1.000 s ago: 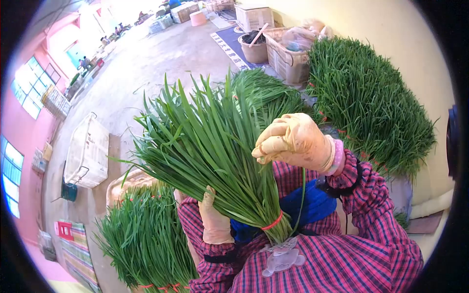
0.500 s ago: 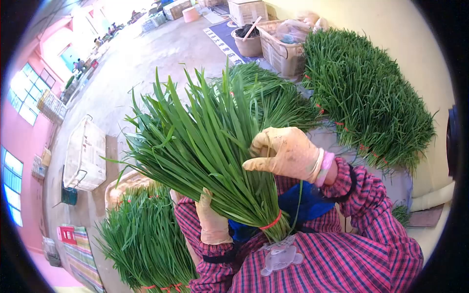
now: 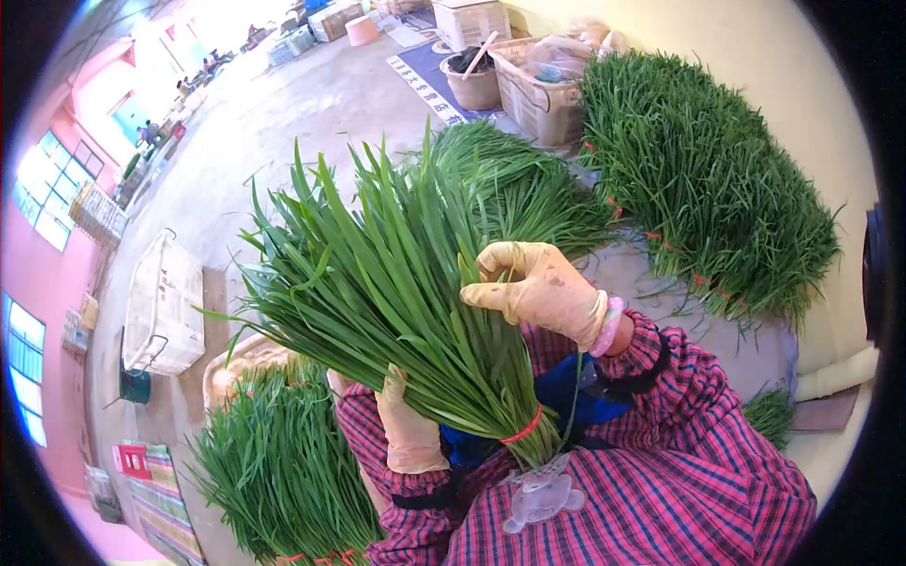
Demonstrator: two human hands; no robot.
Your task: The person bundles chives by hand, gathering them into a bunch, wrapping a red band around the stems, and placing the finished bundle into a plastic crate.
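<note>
Bundle of long, flat green leaves (image 3: 396, 311), bound by 1 thin red band (image 3: 525, 429), is clasped by the cream-gloved left hand (image 3: 412, 436), its long axis tilted up leftward. By its right edge, the cream-gloved right hand (image 3: 559, 291) is held half curled; whether a blade is pinched between the fingers cannot be told.

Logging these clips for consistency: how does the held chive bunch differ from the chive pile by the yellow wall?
The chive bunch is much smaller than the chive pile. The left hand supports the bunch; no hand touches the pile. The bunch shows one red band, the pile several. Both have long green leaves.
</note>
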